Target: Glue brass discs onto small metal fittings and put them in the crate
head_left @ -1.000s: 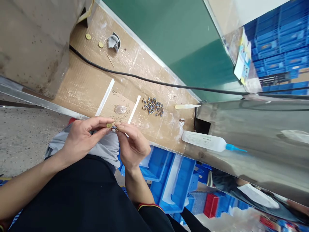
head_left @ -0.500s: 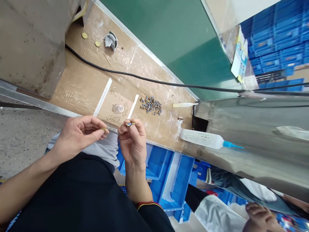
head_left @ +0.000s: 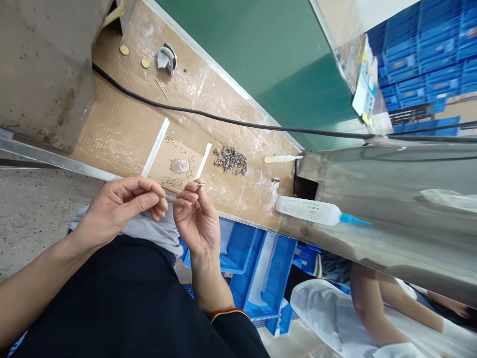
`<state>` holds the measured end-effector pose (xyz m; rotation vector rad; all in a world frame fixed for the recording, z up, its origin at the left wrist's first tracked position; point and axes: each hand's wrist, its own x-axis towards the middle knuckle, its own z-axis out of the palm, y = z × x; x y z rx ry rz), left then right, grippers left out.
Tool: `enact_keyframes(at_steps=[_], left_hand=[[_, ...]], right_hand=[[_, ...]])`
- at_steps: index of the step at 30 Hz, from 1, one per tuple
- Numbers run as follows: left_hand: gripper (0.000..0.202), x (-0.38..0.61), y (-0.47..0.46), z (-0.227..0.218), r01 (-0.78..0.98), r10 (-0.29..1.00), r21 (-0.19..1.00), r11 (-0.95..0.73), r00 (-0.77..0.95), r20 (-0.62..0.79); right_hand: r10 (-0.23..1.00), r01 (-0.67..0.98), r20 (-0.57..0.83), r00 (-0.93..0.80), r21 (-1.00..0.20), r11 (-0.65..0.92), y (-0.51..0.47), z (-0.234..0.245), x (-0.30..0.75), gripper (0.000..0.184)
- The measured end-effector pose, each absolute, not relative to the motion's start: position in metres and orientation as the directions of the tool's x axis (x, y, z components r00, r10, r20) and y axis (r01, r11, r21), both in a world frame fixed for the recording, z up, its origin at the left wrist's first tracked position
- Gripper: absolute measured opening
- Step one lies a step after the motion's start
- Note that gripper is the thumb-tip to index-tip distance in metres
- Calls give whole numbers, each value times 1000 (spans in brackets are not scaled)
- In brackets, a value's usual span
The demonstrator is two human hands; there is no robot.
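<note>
My left hand (head_left: pixel 122 204) is curled at the near edge of the cardboard-covered bench (head_left: pixel 122 129), thumb against the fingers; whatever it pinches is hidden. Just to its right, my right hand (head_left: pixel 196 214) is raised palm toward me and pinches a tiny metal part (head_left: pixel 200 184) at its fingertips. A pile of several small blue-and-silver parts (head_left: pixel 231 160) lies on the bench beyond the right hand. A clear blob of glue (head_left: pixel 180 166) sits on a cardboard piece between two white strips.
A white glue bottle with a blue nozzle (head_left: pixel 316 211) lies at the right against a shiny metal housing (head_left: pixel 391 209). A black cable (head_left: pixel 208 115) crosses the bench. Blue crates (head_left: pixel 257 268) stand below the bench. Another person in white sits at lower right (head_left: pixel 357 308).
My hands have moved apart: the right hand lifted away with the tiny part and turned palm toward me, and the left hand curled in. The yellow disc seen earlier in the left fingers is hidden.
</note>
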<state>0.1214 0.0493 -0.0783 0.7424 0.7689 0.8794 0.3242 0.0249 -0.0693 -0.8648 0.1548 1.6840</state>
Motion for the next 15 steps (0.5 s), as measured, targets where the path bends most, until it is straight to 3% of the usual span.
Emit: enact_keyframes(at_steps=[9,13,15], left_hand=[[17,123,45,-68,-311,858,823,476,369,-357],[24,124,47,-62,-275,850,830,486,367,-377],[26,124,46,-59,-250,852,841,480,361,-379]], right_hand=[[786,-926,-615,-67,-254,-278,20,-66,317,35],[793,-910,-608,-48,-300,-285,20,-66,315,35],[814,-879,-581,-18,-378,-290,20,-67,316,36]])
